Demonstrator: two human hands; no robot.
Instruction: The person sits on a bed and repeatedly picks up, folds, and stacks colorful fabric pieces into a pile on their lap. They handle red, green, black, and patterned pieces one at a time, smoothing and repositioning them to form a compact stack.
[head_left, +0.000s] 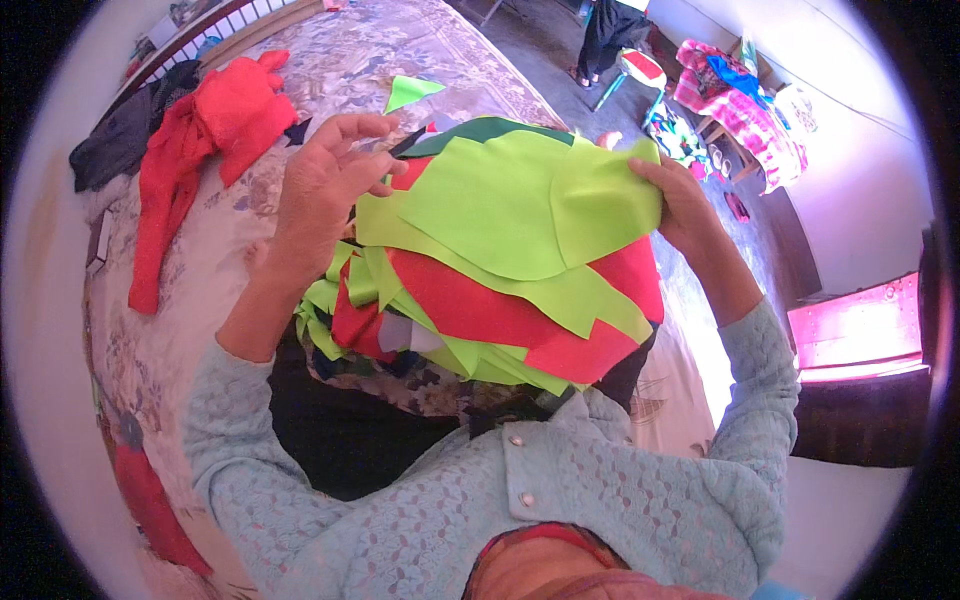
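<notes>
On lap: I steady the cloth pile (480,290).
Left hand (325,190): half open, fingertips pinching a dark scrap.
Right hand (680,205): closed on the green piece (520,200).
Risk: loose pile may slide off.

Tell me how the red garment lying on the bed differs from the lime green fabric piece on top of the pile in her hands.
The red garment lies untouched on the bedspread, crumpled, with a long part trailing down; the lime green fabric piece sits flat on a stack, held by the left hand and the right hand. The garment looks sewn and textured, the green piece a plain cut shape. Both are bright cloth.
</notes>
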